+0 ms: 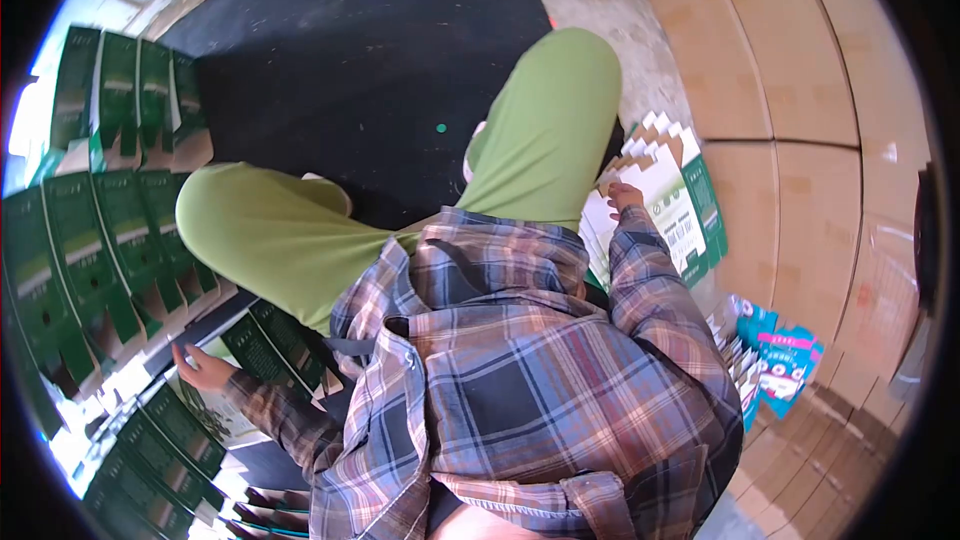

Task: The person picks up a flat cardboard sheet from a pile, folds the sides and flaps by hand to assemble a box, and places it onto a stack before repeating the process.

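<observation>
My left hand [205, 370] is low on the left, its fingers apart and nothing visible in them. It hovers beside a gap between rows of standing green cartons [75, 240], with a dark green carton [265, 350] close to its right. On the other side, my right hand [627, 197] rests at a stack of flat white-and-green cartons [675, 215] with stepped white edges. Its fingers are stretched over the white flaps, and I cannot make out a grip on any single one.
Large brown cardboard boxes [740, 50] are stacked along the right. Blue printed cartons [785, 365] lie behind my right arm. Black matting [350, 50] covers the floor ahead, with a small green dot on it. More green cartons [150, 460] stand at the lower left.
</observation>
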`<state>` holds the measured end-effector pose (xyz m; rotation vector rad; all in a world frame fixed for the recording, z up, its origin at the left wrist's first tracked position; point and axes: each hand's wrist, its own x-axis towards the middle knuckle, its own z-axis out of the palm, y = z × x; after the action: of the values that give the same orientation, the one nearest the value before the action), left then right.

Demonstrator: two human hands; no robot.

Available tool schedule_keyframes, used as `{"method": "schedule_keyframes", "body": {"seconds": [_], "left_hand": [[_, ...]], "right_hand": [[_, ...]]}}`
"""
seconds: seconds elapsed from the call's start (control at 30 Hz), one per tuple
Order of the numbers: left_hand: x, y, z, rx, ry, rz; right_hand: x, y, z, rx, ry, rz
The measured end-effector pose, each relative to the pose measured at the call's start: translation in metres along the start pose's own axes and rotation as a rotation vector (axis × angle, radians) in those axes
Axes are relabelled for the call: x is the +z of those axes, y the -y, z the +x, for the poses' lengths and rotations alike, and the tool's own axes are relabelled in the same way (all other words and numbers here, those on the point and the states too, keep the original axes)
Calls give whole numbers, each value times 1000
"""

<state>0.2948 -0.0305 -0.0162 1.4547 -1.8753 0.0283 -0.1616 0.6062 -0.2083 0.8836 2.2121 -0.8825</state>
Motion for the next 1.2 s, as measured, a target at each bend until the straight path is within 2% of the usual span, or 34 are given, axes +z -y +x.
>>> {"method": "schedule_keyframes", "body": {"seconds": [0.17,0.2,0.23,0.27,0.3,0.33,0.37,0.43,0.47,0.53,0.63,0.67,0.73,0.77,0.87,0.9,0.93,1.0,1.03,1.1,1.13,1.2], "left_hand": [[50,-165,46,217,71,-517],[60,-192,45,243,110,-605],[68,-219,43,350,152,-583],[77,-242,39,458,193,-558],[89,-258,34,569,252,-562],[100,-271,28,678,310,-565],[111,-277,23,731,353,-537],[130,-281,9,870,455,-454],[137,-278,5,957,513,-403],[139,-280,-5,985,602,-326],[139,-283,-9,1005,625,-315],[141,-280,-8,972,655,-304],[143,-279,-10,939,681,-302],[143,-279,-10,912,709,-296],[146,-274,-7,913,732,-300],[146,-273,-7,903,760,-331],[144,-276,-8,889,785,-361],[141,-279,-9,882,774,-359],[140,-281,-9,840,808,-365],[141,-284,-9,785,853,-373],[140,-287,-9,755,873,-386],[142,-289,-10,777,849,-404]], "right_hand": [[-7,-68,-15,221,51,226],[-6,-85,-15,295,55,388],[-1,-101,-17,366,59,550],[6,-117,-20,383,63,559],[14,-132,-24,437,-1,710],[22,-141,-28,488,-68,861],[31,-145,-34,495,-71,870],[46,-151,-37,698,-134,1358],[52,-153,-35,703,-134,1362],[65,-164,-13,763,-224,1724],[60,-169,5,855,-153,1853],[60,-169,7,851,-154,1857],[59,-154,-7,691,-253,1818],[61,-154,-10,470,-158,1933],[51,-132,-14,496,-241,2023],[49,-137,-4,354,-227,2016],[38,-125,-3,345,-216,2016],[9,-93,-8,148,-395,1909],[-7,-75,-13,136,-376,1909],[-41,-40,-30,157,-512,1866],[-51,-23,-44,145,-497,1867],[-67,8,-77,-88,-324,1860]]}}
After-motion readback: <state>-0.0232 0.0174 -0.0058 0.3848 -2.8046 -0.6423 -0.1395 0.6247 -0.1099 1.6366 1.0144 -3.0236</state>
